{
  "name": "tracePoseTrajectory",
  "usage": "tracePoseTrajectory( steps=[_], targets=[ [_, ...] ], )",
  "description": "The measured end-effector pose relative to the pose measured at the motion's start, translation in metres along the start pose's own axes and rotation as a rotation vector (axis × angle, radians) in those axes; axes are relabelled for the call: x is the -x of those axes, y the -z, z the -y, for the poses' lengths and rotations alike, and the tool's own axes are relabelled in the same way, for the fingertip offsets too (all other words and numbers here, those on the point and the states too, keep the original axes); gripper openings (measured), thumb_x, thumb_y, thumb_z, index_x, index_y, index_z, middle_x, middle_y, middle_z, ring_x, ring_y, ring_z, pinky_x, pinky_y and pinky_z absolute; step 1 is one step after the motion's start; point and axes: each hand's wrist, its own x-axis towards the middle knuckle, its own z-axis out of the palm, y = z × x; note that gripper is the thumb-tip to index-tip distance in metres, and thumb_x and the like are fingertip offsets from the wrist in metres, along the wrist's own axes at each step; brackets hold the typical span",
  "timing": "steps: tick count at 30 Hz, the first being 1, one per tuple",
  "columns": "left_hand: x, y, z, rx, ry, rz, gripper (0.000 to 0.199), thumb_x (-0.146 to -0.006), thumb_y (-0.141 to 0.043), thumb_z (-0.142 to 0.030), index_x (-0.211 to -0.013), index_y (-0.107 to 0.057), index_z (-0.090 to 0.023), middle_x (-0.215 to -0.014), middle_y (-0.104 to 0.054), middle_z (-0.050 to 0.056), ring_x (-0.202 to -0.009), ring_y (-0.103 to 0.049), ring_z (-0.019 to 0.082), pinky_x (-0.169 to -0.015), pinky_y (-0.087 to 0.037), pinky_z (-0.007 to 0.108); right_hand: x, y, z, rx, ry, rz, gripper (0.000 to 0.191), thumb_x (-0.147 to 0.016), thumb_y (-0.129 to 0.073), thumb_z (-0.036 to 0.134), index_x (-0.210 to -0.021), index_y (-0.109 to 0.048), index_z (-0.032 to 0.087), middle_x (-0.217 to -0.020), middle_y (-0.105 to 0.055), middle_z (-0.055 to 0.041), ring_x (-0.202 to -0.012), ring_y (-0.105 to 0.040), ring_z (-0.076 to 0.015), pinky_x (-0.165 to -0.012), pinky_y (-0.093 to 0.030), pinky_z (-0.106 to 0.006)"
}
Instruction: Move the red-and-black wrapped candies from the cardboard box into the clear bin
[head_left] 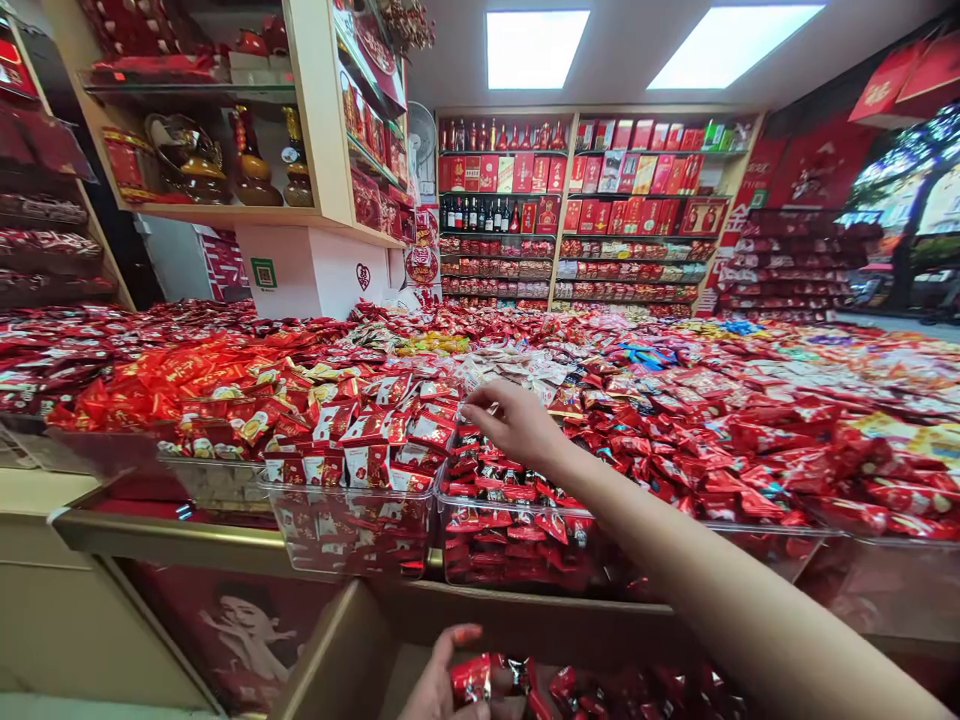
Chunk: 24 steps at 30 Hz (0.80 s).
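My right hand (514, 422) hangs over a clear bin (510, 515) of dark red wrapped candies, thumb and fingers curled together; whether anything is between them is too small to tell. Low in the view, my left hand (442, 685) is inside a cardboard box (337, 650), its thumb and a finger around a red wrapped candy (472, 680). More red candies (570, 690) lie in the box beside it. Just left of my right hand, another clear bin (352, 525) holds red and white packets (367, 465).
Bins of red candies (712, 460) stretch to the right, and orange-red packets (180, 385) fill the left. A wooden shelf unit (322, 110) overhangs the left side. Stocked shelves (574, 205) line the back wall.
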Motion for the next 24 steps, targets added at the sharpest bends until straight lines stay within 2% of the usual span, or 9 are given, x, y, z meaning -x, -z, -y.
tracePoseTrajectory(
  steps=[1,3,5,7,9,14,18,21,24],
  targets=[
    [0.003,-0.006,-0.006,0.024,-0.016,-0.037,0.047,-0.060,-0.067,-0.024,-0.096,-0.038,-0.026,-0.086,-0.062,0.002,-0.075,-0.061,0.017,-0.069,-0.041,0.033,0.017,0.007,0.013,-0.053,0.053,-0.021,0.016,-0.078,-0.042,0.030,-0.080,-0.055,0.019,-0.079,-0.058,-0.0020,-0.074,-0.050,-0.0112,-0.068,-0.037,-0.022],
    [0.009,-0.019,-0.019,0.063,-0.020,-0.105,0.039,-0.063,-0.065,-0.020,-0.093,-0.040,-0.023,-0.090,-0.061,0.004,-0.082,-0.060,0.020,-0.070,-0.043,0.034,0.063,0.011,0.034,-0.188,0.075,0.096,0.011,-0.077,-0.044,0.028,-0.077,-0.054,0.023,-0.074,-0.057,0.0008,-0.069,-0.050,-0.0095,-0.065,-0.038,-0.020],
    [0.014,-0.032,-0.029,0.087,-0.026,-0.157,0.038,-0.069,-0.058,-0.014,-0.099,-0.039,-0.024,-0.098,-0.060,0.006,-0.084,-0.059,0.020,-0.070,-0.044,0.033,0.112,0.002,0.042,-0.268,-0.076,0.282,0.010,-0.076,-0.045,0.025,-0.075,-0.054,0.024,-0.067,-0.056,0.0020,-0.058,-0.048,-0.0085,-0.054,-0.038,-0.018],
    [0.016,-0.043,-0.036,0.113,-0.031,-0.180,0.039,-0.073,-0.053,-0.011,-0.105,-0.036,-0.025,-0.106,-0.057,0.006,-0.082,-0.060,0.017,-0.073,-0.044,0.033,0.151,-0.018,0.036,-0.261,-0.297,0.353,0.007,-0.073,-0.048,0.026,-0.074,-0.054,0.023,-0.069,-0.057,0.0004,-0.059,-0.048,-0.0101,-0.054,-0.038,-0.020],
    [0.017,-0.051,-0.040,0.106,-0.024,-0.189,0.042,-0.075,-0.050,-0.011,-0.109,-0.034,-0.028,-0.112,-0.054,0.006,-0.084,-0.059,0.017,-0.075,-0.044,0.033,0.173,-0.040,0.022,-0.289,-0.491,0.409,0.012,-0.068,-0.055,0.029,-0.075,-0.053,0.020,-0.070,-0.058,-0.0012,-0.061,-0.049,-0.0122,-0.054,-0.038,-0.022],
    [0.019,-0.060,-0.042,0.044,-0.028,-0.209,0.047,-0.077,-0.048,-0.013,-0.116,-0.029,-0.030,-0.114,-0.054,0.007,-0.102,-0.050,0.019,-0.084,-0.039,0.034,0.177,-0.068,0.000,-0.709,-0.717,0.492,0.026,-0.062,-0.061,0.035,-0.079,-0.057,0.015,-0.072,-0.058,-0.0015,-0.064,-0.050,-0.0125,-0.056,-0.038,-0.022],
    [0.020,-0.061,-0.044,-0.008,-0.017,-0.265,0.044,-0.077,-0.047,-0.017,-0.115,-0.031,-0.030,-0.116,-0.050,0.009,-0.091,-0.055,0.020,-0.071,-0.046,0.033,0.175,-0.068,0.003,-0.991,-0.783,0.490,0.022,-0.066,-0.057,0.034,-0.073,-0.055,0.013,-0.063,-0.056,0.0003,-0.059,-0.051,-0.0113,-0.057,-0.038,-0.023],
    [0.018,-0.060,-0.044,-0.076,0.018,-0.272,0.042,-0.078,-0.045,-0.020,-0.115,-0.029,-0.031,-0.117,-0.048,0.009,-0.072,-0.057,0.014,-0.058,-0.048,0.030,0.175,-0.065,0.002,-0.881,-0.684,0.431,0.013,-0.069,-0.053,0.026,-0.068,-0.053,0.014,-0.062,-0.054,0.0012,-0.058,-0.048,-0.0097,-0.056,-0.038,-0.021],
    [0.014,-0.055,-0.042,-0.212,-0.021,-0.281,0.043,-0.076,-0.049,-0.021,-0.114,-0.030,-0.029,-0.111,-0.049,0.007,-0.068,-0.053,0.012,-0.053,-0.047,0.026,0.174,-0.062,0.000,-0.563,-0.520,0.393,0.007,-0.070,-0.047,0.017,-0.067,-0.052,0.015,-0.062,-0.054,0.0017,-0.056,-0.045,-0.0089,-0.053,-0.036,-0.019]
  ],
)
